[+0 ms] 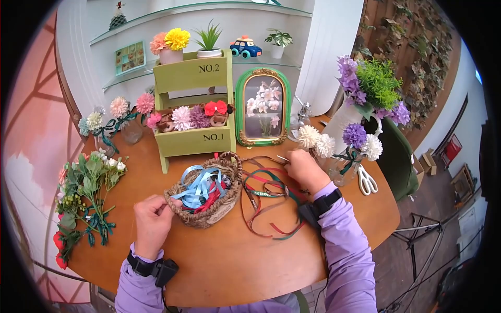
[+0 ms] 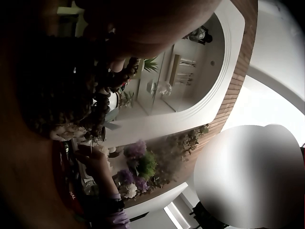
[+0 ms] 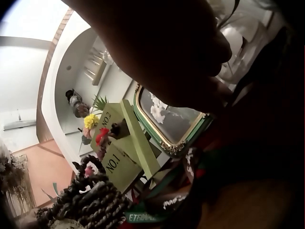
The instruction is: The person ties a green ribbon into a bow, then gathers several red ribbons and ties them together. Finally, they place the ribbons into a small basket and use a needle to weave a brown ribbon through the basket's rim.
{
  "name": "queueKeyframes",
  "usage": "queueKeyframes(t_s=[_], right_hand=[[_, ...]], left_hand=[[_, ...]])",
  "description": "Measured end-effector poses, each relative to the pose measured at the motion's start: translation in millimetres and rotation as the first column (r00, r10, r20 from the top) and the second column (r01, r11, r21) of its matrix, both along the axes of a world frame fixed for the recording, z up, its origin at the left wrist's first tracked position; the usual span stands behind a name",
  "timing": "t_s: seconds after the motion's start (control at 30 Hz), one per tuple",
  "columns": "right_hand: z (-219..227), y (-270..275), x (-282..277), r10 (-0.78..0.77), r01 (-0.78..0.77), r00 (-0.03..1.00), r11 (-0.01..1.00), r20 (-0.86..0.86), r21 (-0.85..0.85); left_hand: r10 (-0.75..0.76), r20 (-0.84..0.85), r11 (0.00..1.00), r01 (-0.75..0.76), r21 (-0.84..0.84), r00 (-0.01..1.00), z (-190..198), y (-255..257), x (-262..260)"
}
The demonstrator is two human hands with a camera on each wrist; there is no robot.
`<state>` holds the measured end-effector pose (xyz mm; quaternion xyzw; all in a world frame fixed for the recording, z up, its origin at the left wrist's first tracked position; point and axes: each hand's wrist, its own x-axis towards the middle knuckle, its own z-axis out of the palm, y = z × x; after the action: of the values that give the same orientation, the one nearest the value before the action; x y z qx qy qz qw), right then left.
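Note:
A woven basket (image 1: 209, 216) stands on the table, filled with light blue ribbon (image 1: 197, 188) and red ribbon (image 1: 209, 202). My left hand (image 1: 153, 219) grips the basket's left rim with bent fingers. Beyond the basket's right side, my right hand (image 1: 305, 169) pinches the end of a thin ribbon; a pale, narrow tip sticks out leftward from its fingers. Loose brown, red and green ribbons (image 1: 269, 194) lie in loops between the basket and my right hand. Printed letters show on a green ribbon (image 3: 143, 217) in the right wrist view.
A green two-tier stand (image 1: 193, 138) holds flowers behind the basket, beside a green-framed picture (image 1: 263, 107). Artificial stems (image 1: 88, 198) lie at left. White-handled scissors (image 1: 367, 180) and a glass vase of flowers (image 1: 342, 169) are at right, near the table's edge.

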<state>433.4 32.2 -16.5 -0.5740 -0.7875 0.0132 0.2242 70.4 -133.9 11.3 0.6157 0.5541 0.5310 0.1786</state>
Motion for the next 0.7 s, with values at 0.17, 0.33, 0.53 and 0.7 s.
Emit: queueKeyframes(t_s=[0.17,0.33,0.53,0.7], right_hand=[[21,7,0,0.113,-0.126,0.929,0.992,-0.354,-0.014],[85,-31,-6,-0.046,-0.379,0.289,0.912,-0.956,-0.159],[114,-56,-1,0.076,-0.433,0.062,0.900,-0.995,0.042],[135,-85,-9,0.337,-0.276,-0.171,0.886,-0.926,0.373]], left_hand=[[0.060,-0.014,0.998,-0.060,-0.028,0.998,2,1,-8],[0.052,-0.032,0.999,-0.052,-0.001,0.998,3,0,-6],[0.021,0.010,1.000,-0.021,0.016,1.000,-1,1,-3],[-0.059,0.071,0.998,0.060,-0.015,0.996,-6,0,-4]])
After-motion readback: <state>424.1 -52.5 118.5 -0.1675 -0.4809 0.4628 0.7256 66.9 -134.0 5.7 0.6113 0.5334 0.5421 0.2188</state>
